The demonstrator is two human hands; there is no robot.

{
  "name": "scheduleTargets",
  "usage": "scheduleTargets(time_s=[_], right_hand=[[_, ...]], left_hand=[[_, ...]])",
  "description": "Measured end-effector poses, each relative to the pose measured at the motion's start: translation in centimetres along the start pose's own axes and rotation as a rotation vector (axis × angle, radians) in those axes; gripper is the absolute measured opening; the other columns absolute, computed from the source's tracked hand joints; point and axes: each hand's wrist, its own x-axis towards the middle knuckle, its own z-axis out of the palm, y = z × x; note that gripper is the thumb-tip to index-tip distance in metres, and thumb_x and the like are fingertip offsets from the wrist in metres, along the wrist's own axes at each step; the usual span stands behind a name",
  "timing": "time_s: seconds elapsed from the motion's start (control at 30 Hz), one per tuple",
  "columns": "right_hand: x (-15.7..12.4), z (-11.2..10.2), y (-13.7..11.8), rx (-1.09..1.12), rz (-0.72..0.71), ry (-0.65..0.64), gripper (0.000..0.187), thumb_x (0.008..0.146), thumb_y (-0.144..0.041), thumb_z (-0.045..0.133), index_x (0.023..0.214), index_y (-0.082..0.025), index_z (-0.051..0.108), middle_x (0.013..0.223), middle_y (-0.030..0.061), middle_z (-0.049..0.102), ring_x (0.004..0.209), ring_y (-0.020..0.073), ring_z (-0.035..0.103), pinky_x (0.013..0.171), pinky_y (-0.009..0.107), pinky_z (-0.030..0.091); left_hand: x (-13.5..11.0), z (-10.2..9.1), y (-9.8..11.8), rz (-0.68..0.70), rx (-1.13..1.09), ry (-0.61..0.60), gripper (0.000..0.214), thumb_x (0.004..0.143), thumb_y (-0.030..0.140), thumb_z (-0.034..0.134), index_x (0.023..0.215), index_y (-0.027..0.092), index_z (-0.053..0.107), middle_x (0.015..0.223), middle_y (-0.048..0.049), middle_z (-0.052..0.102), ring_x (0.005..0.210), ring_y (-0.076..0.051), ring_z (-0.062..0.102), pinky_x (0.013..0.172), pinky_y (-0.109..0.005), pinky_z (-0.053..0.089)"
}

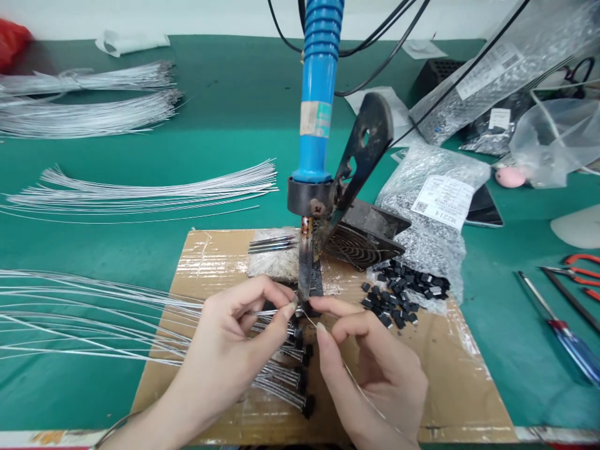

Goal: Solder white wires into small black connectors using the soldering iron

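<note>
A blue-handled soldering iron [317,94] stands fixed upright, its burnt tip [305,259] pointing down at a taped cardboard sheet [450,369]. My left hand [234,337] pinches a thin grey wire [140,300] and holds its end against the tip. My right hand [370,369] pinches a fine strand of solder wire [360,390] and brings it to the same spot. Below my fingers lie several wires with small black parts on their ends [300,378]. A pile of loose black components [398,294] sits just right of the tip.
Bundles of grey wires [140,190] fan across the green table on the left. A small fan [363,240] sits behind the iron. Bags of parts [435,206] lie at the right, with a blue screwdriver [569,340] and red-handled cutters [581,265] near the right edge.
</note>
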Motion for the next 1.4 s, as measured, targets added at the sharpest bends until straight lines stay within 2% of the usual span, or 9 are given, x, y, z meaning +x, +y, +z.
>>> scheduleTargets(time_s=[0.13, 0.3, 0.97, 1.2, 1.4], right_hand=[[-0.05, -0.08, 0.29, -0.012, -0.027, 0.004, 0.015, 0.089, -0.007, 0.067, 0.084, -0.020, 0.062, 0.114, 0.0031, 0.079, 0.102, 0.0112, 0.077, 0.091, 0.016, 0.056], [-0.07, 0.01, 0.57, 0.013, -0.031, -0.005, 0.016, 0.091, -0.005, 0.066, 0.085, -0.020, 0.062, 0.114, 0.0045, 0.078, 0.103, 0.0126, 0.077, 0.093, 0.019, 0.056], [-0.19, 0.21, 0.35, 0.030, -0.060, 0.030, 0.016, 0.090, -0.004, 0.067, 0.085, -0.019, 0.064, 0.111, 0.0044, 0.079, 0.100, 0.0124, 0.077, 0.092, 0.019, 0.058], [-0.01, 0.30, 0.40, -0.004, -0.081, 0.034, 0.016, 0.089, -0.004, 0.067, 0.085, -0.018, 0.064, 0.111, 0.0051, 0.079, 0.098, 0.0116, 0.077, 0.091, 0.017, 0.059], [0.07, 0.31, 0.35, -0.126, -0.158, 0.046, 0.017, 0.088, -0.001, 0.067, 0.086, -0.018, 0.063, 0.108, 0.0026, 0.079, 0.094, 0.0090, 0.077, 0.091, 0.016, 0.059]], left_hand=[[0.09, 0.07, -0.13, 0.024, 0.000, 0.004, 0.012, 0.086, 0.013, 0.069, 0.077, 0.020, 0.070, 0.080, 0.0021, 0.076, 0.074, -0.010, 0.069, 0.066, -0.014, 0.052], [0.40, 0.29, -0.10, 0.012, -0.004, 0.007, 0.011, 0.085, 0.013, 0.069, 0.077, 0.020, 0.070, 0.080, 0.0017, 0.077, 0.074, -0.010, 0.070, 0.066, -0.014, 0.053], [-0.19, 0.14, -0.24, 0.043, -0.009, 0.017, 0.013, 0.086, 0.011, 0.069, 0.077, 0.021, 0.070, 0.081, 0.0027, 0.076, 0.076, -0.008, 0.070, 0.070, -0.012, 0.053], [0.03, 0.24, -0.17, 0.041, 0.004, 0.023, 0.013, 0.085, 0.012, 0.069, 0.077, 0.021, 0.070, 0.080, 0.0027, 0.076, 0.073, -0.008, 0.069, 0.067, -0.012, 0.053], [-0.08, 0.14, -0.32, 0.033, 0.001, 0.007, 0.011, 0.086, 0.013, 0.069, 0.078, 0.020, 0.070, 0.080, 0.0022, 0.076, 0.076, -0.009, 0.070, 0.069, -0.013, 0.053]])
